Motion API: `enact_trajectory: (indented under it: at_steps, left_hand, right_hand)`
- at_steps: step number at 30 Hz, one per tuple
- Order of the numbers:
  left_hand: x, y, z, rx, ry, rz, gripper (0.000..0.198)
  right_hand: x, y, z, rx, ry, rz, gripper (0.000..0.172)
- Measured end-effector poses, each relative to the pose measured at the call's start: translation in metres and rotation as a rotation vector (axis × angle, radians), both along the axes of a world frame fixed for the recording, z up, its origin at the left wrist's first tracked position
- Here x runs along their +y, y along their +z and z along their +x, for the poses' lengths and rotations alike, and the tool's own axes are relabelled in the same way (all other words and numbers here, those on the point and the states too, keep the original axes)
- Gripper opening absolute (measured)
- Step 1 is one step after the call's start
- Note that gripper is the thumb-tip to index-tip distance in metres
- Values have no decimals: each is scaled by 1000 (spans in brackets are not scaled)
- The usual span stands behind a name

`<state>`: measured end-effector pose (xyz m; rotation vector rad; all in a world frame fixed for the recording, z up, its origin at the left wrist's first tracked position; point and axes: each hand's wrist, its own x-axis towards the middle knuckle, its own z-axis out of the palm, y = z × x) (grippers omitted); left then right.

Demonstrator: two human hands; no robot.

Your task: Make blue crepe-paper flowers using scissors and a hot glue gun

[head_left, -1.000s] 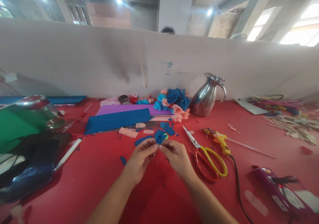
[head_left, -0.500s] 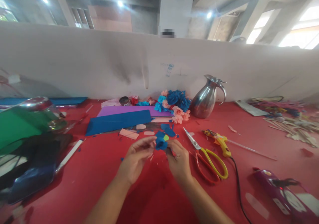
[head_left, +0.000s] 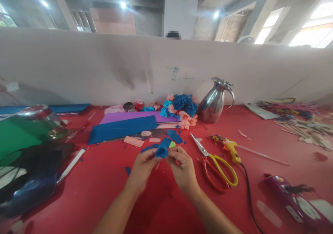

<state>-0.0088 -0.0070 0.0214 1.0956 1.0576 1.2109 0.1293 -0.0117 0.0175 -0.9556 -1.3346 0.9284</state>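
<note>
A small blue paper flower is held between my two hands above the red table. My left hand pinches its left side with thumb and fingers. From the other side, my right hand grips it with bent fingers. Just behind the flower lie blue paper scraps and a light green piece. Large scissors with red and yellow handles rest partly open to the right of my right hand. The underside of the flower is hidden by my fingers.
Blue and pink paper flowers are heaped beside a steel jug. A yellow glue gun with a black cord lies at right, near a purple power strip. Blue sheets lie at back left; a glass jar stands further left.
Both hands have shifted slightly left with the blue flower, and the right hand's fingers have closed nearer to it. A blue strip behind the left hand shows more now.
</note>
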Motion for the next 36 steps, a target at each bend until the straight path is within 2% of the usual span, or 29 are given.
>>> enact_trajectory:
  at_steps: [3, 6, 8, 11, 17, 23, 32, 36]
  left_hand:
    - [0, 4, -1, 65, -2, 47, 14]
    - [1, 5, -1, 185, -31, 115, 16]
    - [2, 2, -3, 268, -59, 167, 18]
    - [4, -1, -5, 348, -88, 247, 18]
    - [5, 1, -6, 342, -43, 322, 17]
    - [4, -1, -7, 335, -57, 313, 14]
    - [5, -3, -7, 245, -92, 255, 17]
    - [5, -3, -7, 207, -82, 256, 14]
  right_hand:
    - [2, 6, 7, 113, 70, -41, 14]
    - [5, 10, 16, 271, 162, -207, 19]
    - [6, 12, 20, 317, 228, -297, 24]
    - [7, 17, 21, 327, 280, -332, 25]
    - [6, 23, 18, 361, 254, -355, 25]
    - [5, 24, 18, 416, 269, -443, 28]
    - [3, 27, 17, 399, 267, -377, 29]
    - [1, 30, 16, 381, 215, -337, 28]
